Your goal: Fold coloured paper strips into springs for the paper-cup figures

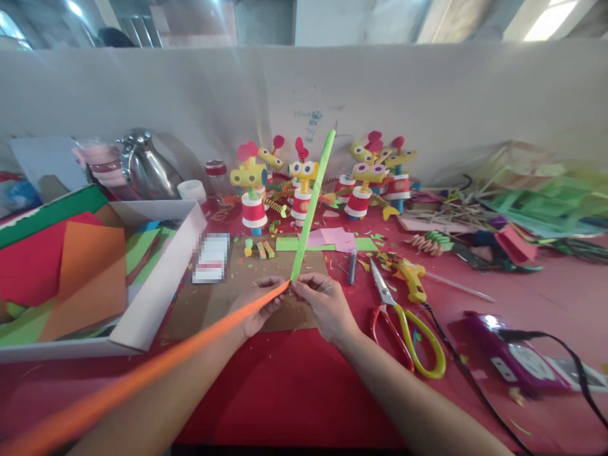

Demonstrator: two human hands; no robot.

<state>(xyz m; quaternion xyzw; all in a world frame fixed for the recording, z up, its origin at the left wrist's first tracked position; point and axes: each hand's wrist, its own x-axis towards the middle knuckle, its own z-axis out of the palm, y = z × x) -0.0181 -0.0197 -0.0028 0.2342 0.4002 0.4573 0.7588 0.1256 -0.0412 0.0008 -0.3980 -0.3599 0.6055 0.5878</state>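
Observation:
Between my two hands, a green paper strip (313, 209) and an orange paper strip (190, 345) meet at one end. The green one points up and away; the orange one runs down to the lower left over my left forearm. My left hand (263, 304) pinches the joined end from the left, its fingertips partly behind the orange strip. From the right, my right hand (323, 301) pinches the same corner between thumb and fingers. Both hands hover over a brown cardboard sheet (209, 316). Small folded paper springs (266, 249) lie just beyond them.
Paper-cup figures (253, 209) stand at the back. On the right lie scissors (408, 335), a yellow glue gun (412, 278) with its cord and a purple box (517, 354). At left are a white box (156, 285) of coloured paper and a steel jug (149, 168).

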